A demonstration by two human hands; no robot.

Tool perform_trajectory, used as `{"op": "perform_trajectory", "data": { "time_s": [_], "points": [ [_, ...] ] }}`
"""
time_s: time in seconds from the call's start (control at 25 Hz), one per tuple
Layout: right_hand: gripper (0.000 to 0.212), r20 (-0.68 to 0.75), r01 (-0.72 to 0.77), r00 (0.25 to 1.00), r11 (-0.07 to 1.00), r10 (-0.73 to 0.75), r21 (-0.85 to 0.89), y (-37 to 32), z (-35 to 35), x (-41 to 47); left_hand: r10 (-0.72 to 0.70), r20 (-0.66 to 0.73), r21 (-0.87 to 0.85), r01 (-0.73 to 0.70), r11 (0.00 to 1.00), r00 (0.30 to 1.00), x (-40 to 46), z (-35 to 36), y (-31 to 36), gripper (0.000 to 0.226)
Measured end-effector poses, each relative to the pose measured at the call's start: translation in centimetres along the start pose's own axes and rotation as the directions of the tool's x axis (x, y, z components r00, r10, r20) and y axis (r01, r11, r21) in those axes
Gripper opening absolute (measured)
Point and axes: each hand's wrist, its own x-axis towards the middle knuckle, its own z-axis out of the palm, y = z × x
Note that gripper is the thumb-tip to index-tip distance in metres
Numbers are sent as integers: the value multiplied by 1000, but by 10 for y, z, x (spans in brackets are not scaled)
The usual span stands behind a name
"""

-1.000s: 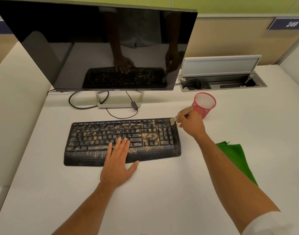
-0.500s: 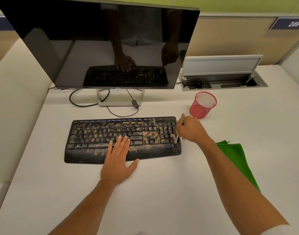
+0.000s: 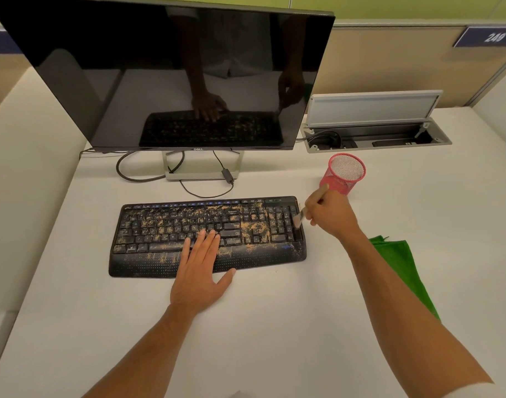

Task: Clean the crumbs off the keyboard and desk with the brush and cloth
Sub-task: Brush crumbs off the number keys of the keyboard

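A black keyboard [image 3: 208, 235] strewn with tan crumbs [image 3: 253, 226] lies on the white bench [image 3: 274, 326] in front of a dark monitor [image 3: 171, 79]. The left hand [image 3: 201, 271] lies flat, fingers straight, across the keyboard's lower keys and palm rest. At the keyboard's right edge, the right hand [image 3: 330, 215] grips a small brush [image 3: 306, 209], its bristles touching the outermost keys. Just behind that hand stands a red mesh cup [image 3: 345, 173]. A green cloth [image 3: 401, 265] lies on the bench to the right, partly hidden by the right forearm. An open cable tray [image 3: 375, 139] sits behind.
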Motion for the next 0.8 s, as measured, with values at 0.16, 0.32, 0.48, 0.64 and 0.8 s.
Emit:
{"op": "perform_trajectory", "data": {
  "time_s": [0.16,0.32,0.48,0.64,0.8],
  "points": [
    [46,-102,-8,995,997,15,73,8,8,6,0,0,0,0,1000,1000,0,0,0,83],
    [33,-129,-109,981,961,145,253,14,13,9,4,-7,0,-4,1000,1000,0,0,0,82],
    [27,-82,-152,980,949,180,275,19,8,3,5,-14,0,-5,1000,1000,0,0,0,82],
    [26,-52,-160,982,951,180,264,20,0,-14,8,-16,-3,-8,1000,1000,0,1,0,82],
    [29,-34,-171,982,954,184,246,23,-2,-34,9,-16,-3,-9,1000,1000,0,1,0,82]
  ]
}}
